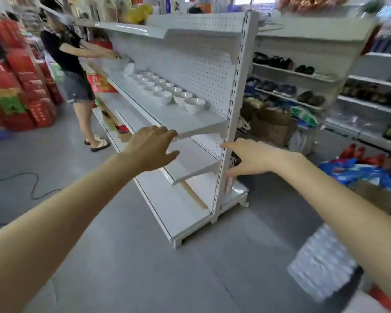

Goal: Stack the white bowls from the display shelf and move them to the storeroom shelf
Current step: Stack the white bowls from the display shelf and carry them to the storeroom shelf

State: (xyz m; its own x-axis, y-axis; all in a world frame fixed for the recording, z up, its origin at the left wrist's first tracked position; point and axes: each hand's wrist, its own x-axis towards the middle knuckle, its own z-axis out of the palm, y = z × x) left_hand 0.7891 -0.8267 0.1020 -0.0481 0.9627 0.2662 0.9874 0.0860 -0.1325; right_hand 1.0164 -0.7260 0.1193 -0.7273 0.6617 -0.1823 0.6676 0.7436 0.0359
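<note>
display shelf: white metal, middle tier carries the bowls | white bowls: two upright rows, apparently empty, well beyond both hands; probably glazed ceramic, so stiff, slick, chip-prone, weighty once nested; best cupped under the base, rim steadied | left hand, right hand: fingers spread, holding nothing
</note>
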